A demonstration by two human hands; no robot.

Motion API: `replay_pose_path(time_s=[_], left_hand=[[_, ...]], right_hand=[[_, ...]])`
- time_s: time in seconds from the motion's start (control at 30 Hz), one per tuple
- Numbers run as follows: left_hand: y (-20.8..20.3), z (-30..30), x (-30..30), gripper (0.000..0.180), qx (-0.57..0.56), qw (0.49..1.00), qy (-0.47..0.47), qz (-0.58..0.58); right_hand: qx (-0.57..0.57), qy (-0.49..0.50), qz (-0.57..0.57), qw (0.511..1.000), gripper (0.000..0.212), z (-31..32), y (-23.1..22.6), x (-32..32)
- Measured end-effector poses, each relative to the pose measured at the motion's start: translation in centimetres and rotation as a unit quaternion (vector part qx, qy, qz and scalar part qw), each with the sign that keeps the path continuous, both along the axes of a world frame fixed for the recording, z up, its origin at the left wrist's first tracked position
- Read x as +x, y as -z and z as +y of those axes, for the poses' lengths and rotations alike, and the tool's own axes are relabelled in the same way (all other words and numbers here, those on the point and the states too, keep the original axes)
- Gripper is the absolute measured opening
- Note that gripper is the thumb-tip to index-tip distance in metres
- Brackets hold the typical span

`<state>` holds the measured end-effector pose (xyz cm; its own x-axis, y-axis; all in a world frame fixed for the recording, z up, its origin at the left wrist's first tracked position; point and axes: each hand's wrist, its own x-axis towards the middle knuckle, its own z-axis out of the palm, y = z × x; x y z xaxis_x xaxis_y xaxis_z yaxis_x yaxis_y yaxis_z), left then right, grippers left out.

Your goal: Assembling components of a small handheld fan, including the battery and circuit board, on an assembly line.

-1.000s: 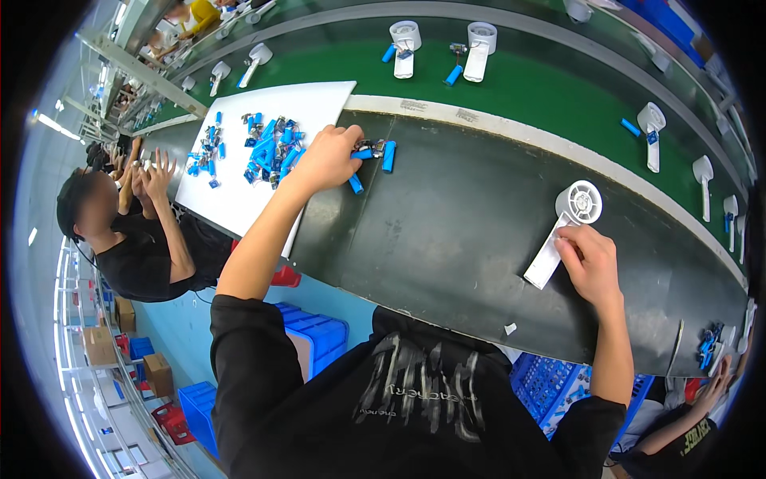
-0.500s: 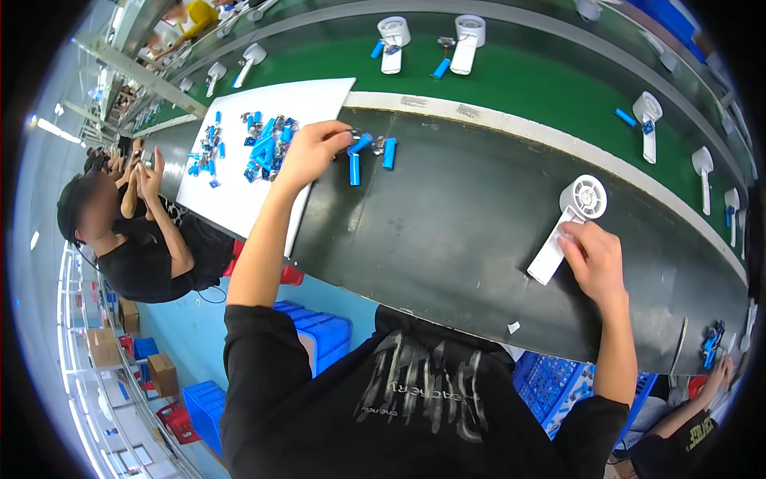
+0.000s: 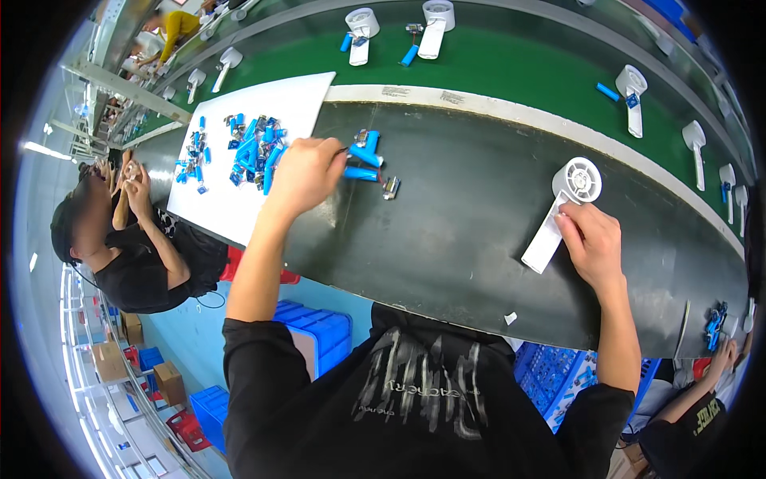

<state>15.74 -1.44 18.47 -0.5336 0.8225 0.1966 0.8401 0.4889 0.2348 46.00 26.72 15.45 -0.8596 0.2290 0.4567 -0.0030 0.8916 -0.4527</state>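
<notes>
My left hand (image 3: 307,177) is closed in a pinch beside the white sheet, at the end of a blue cylindrical battery (image 3: 361,173) wired to a small circuit board (image 3: 391,188). Its fingertips partly hide the contact. Just beyond lie more blue batteries (image 3: 369,144) with a board. Over on the right, a white handheld fan (image 3: 542,242) rests on the dark table, its round grille facing up and its handle slanting toward me. My right hand (image 3: 592,243) grips that handle near the fan head, thumb and fingers pressed on it.
A white sheet (image 3: 307,96) carries a heap of blue batteries (image 3: 254,152) with boards. Beyond the dark table (image 3: 447,239) runs a green conveyor (image 3: 511,68) with several white fans. A co-worker (image 3: 128,247) sits at the left, another at the lower right. A white scrap (image 3: 511,318) lies near the table edge.
The batteries by my left hand have shifted; one now lies sideways with its board to the right. My left hand has turned and lowered slightly. My right hand still grips the fan.
</notes>
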Motion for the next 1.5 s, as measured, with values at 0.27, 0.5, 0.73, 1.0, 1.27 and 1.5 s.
replay_pose_path(time_s=[0.27,0.5,0.73,1.0,1.27,1.5], left_hand=[[-0.2,-3.8,-4.0,0.019,0.065,0.873,-0.121,-0.468],[-0.4,-3.3,-2.5,0.018,0.196,0.848,-0.044,-0.491],[-2.4,-0.1,2.4,0.016,0.158,0.817,0.071,-0.551],[-3.2,0.9,5.2,0.016,0.096,0.867,0.032,-0.488],[-1.7,-0.6,5.0,0.016,0.09,0.933,0.017,-0.348],[-0.5,-0.1,5.4,0.016,0.168,0.9,0.012,-0.402]], right_hand=[[-0.019,-0.005,-0.016,1.0,0.007,0.1,0.1,0.1],[-0.029,0.002,-0.045,0.999,0.012,-0.2,-0.7,-0.3],[-0.115,-0.108,-0.021,0.987,0.036,-4.7,-5.6,-4.1],[-0.337,-0.182,-0.107,0.918,0.017,-9.6,-3.8,-11.8],[-0.247,-0.214,-0.056,0.943,0.013,-10.1,-2.6,-12.9],[-0.381,-0.21,-0.04,0.9,0.016,-10.3,-2.0,-13.4]])
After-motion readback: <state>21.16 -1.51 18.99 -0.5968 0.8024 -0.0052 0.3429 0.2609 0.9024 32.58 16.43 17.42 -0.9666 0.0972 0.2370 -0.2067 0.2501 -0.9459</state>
